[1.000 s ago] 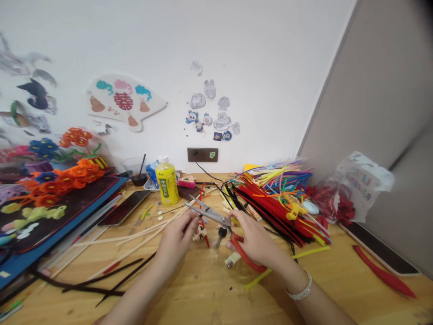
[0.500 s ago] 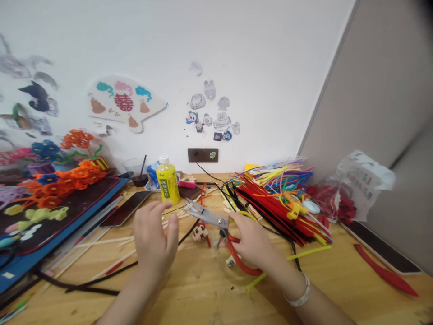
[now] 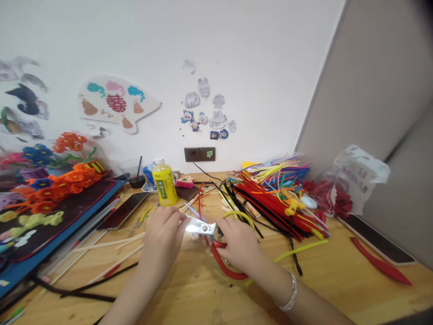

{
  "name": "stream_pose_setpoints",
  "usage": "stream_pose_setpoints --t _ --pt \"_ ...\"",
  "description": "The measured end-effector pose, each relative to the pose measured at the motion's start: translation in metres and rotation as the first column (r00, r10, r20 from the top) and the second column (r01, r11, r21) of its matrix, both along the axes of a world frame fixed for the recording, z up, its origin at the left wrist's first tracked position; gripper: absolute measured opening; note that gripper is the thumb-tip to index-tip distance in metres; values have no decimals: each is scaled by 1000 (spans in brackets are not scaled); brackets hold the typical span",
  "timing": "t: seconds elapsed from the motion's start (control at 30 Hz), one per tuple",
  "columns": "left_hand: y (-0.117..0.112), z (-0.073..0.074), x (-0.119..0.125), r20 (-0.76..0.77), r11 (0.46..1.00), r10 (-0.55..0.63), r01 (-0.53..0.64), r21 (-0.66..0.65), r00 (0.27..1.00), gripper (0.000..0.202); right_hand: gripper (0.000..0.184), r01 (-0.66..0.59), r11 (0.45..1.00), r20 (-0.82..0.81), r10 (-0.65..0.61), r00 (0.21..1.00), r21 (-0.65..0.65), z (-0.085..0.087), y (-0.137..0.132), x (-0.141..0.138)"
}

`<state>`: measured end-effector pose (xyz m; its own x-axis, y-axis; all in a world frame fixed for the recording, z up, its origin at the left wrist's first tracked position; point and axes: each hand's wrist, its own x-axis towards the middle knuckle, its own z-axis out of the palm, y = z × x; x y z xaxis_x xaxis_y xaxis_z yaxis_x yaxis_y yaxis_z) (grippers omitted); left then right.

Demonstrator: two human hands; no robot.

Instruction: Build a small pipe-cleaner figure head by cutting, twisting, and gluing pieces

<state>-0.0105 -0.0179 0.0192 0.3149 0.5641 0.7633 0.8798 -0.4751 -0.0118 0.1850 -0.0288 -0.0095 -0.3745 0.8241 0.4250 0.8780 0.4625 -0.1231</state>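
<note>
Half a second ago the left hand [image 3: 162, 237] hovered spread and clear; now its fingers sit narrow against the blade tips of the red-handled scissors [image 3: 202, 228], at 5 o'clock of the yellow bottle [image 3: 164, 187], while the right hand [image 3: 237, 246] grips the handles.

Right hand [image 3: 237, 246] grips the red handles of the scissors [image 3: 203, 228], shiny blades pointing left, low over the wooden table [image 3: 203, 298]. Left hand [image 3: 162, 237] meets the blade tips, fingers curled. Yellow bottle [image 3: 164, 187] stands behind near the back edge. Pipe cleaners [image 3: 277, 198] are heaped toward the right.
</note>
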Motion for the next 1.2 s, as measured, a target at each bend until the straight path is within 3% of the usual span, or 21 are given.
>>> stream_pose_setpoints --t 0.2,0.27,0.33,0.4,0.5,0.6,0.67,0.8,0.9,0.97,1.03,1.13,1.2 --pt "2 0 -1 101 1000 14 -12 -18 995 24 25 1 1000 44 -1 999 -12 -1 0 -8" --pt "0 2 -1 207 998 21 -7 -67 978 22 24 19 1000 32 -18 999 -19 -1 2 -6" --pt "-1 4 0 402 984 64 10 -180 913 21 24 69 997 -1 -69 998 -28 0 7 0" --pt "0 4 1 639 938 117 127 -322 760 24 26 154 988 -34 -155 987 -33 -1 16 12" --pt "4 1 4 892 827 185 425 -369 413 32 25 301 953 -45 -303 952 -40 -8 32 37" --pt "8 -1 8 960 748 258 605 -272 113 38 32 347 934 -27 -350 936 -84 -21 47 60" --pt "8 -3 12 951 708 307 664 -241 18 40 33 367 923 -29 -372 928 -114 -29 54 71" --pt "4 -5 20 929 632 370 737 -237 -18 35 31 378 921 -73 -385 920 -89 -29 56 74" --pt "-1 -11 28 918 577 396 778 -250 1 37 17 187 982 -297 -184 937 -18 -16 46 57" --pt "-4 -16 34 912 541 409 798 -266 27 39 14 -92 996 -515 78 854 -2 -7 35 39" --pt "-6 -22 40 910 500 410 820 -279 60 40 11 -284 958 -648 203 734 -22 -2 23 21" --pt "-8 -29 48 913 463 390 833 -304 117 41 7 -358 932 -732 199 652 -65 -2 9 2" --pt "-8 -32 51 913 478 366 805 -352 181 41 7 -352 929 -767 144 625 -113 -5 5 -3"
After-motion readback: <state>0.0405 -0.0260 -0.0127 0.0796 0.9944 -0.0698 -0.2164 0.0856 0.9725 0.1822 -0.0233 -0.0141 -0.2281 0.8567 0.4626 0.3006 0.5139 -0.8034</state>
